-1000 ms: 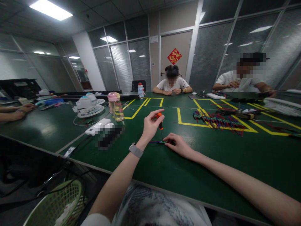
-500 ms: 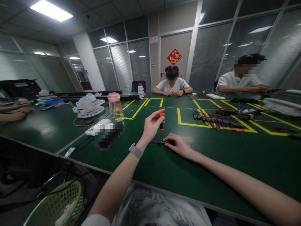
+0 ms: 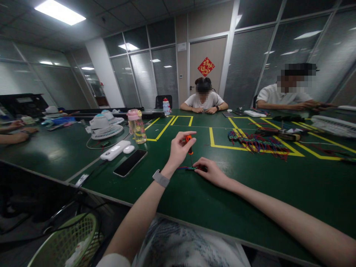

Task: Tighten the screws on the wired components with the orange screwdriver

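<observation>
My left hand (image 3: 179, 148) pinches the orange handle of a small screwdriver (image 3: 189, 144), held upright with its tip on a small green circuit board (image 3: 190, 168) on the green table (image 3: 250, 178). My right hand (image 3: 211, 171) lies on the table, fingers curled down on the board's right end and holding it in place. Red and blue wires trail from the board's left side. A grey watch band sits on my left wrist.
A black phone (image 3: 130, 162), white power bank (image 3: 115, 150), pink-lidded bottle (image 3: 137, 126) and white fans (image 3: 103, 126) lie to the left. A heap of coloured wires (image 3: 257, 142) sits right, inside yellow tape lines. People sit across and at left. A green basket (image 3: 69, 244) stands below the table edge.
My left hand's fingers have shifted slightly round the screwdriver handle, which stays upright on the board. My right hand has not moved.
</observation>
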`<state>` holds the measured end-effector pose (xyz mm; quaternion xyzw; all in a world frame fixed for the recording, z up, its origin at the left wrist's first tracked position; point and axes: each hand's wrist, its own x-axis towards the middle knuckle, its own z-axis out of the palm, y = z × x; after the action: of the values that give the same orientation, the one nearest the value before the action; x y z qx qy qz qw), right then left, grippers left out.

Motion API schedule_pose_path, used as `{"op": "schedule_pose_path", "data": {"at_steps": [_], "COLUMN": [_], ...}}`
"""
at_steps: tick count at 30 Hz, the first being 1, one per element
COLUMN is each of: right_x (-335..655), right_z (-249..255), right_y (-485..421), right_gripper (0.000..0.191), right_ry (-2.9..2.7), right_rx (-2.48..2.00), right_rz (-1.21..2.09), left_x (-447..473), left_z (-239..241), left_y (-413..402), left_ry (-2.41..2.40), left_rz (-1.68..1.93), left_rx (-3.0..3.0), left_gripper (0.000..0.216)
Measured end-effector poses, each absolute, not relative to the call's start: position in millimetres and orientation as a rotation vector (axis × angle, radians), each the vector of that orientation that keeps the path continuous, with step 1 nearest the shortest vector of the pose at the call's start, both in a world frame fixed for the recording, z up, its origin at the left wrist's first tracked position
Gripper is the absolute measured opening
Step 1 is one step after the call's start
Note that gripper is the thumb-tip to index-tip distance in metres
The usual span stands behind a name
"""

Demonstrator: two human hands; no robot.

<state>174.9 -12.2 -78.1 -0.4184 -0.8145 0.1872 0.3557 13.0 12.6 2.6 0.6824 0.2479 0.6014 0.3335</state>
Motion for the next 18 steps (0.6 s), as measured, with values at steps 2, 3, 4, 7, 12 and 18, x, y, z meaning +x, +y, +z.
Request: {"op": "schedule_pose_path", "data": {"at_steps": [2,3,4,7,12,18], "right_x": [174.9,174.8,174.7,174.3,174.4,174.7], "right_z": [-78.1,-77.7,-77.2,-75.4,-75.5,-76.0], "right_y": [-12.2,-12.5,-12.8,-13.8,-13.6,-13.2], "right_gripper": [0.014,0.014,0.014,0.015,0.014,0.014], "right_ry": [-2.103,-2.104,-2.106,-2.109,-2.109,-2.112], "right_rx": [-1.083,-1.084,-1.085,-1.084,-1.084,-1.075], "right_rz": [0.483,0.483,0.483,0.486,0.491,0.489], "left_x": [11.3,10.9,11.0,13.4,14.8,11.0], "left_z": [3.7,3.9,3.8,2.4,1.9,4.4], "left_y": [12.0,12.2,12.7,14.8,13.4,10.8], "left_ry": [0.705,0.696,0.659,0.495,0.512,0.651], "left_rz": [1.614,1.61,1.589,1.477,1.462,1.565], "left_rx": [1.827,1.823,1.798,1.657,1.634,1.805], "left_gripper": [0.023,0.023,0.024,0.033,0.036,0.027]}}
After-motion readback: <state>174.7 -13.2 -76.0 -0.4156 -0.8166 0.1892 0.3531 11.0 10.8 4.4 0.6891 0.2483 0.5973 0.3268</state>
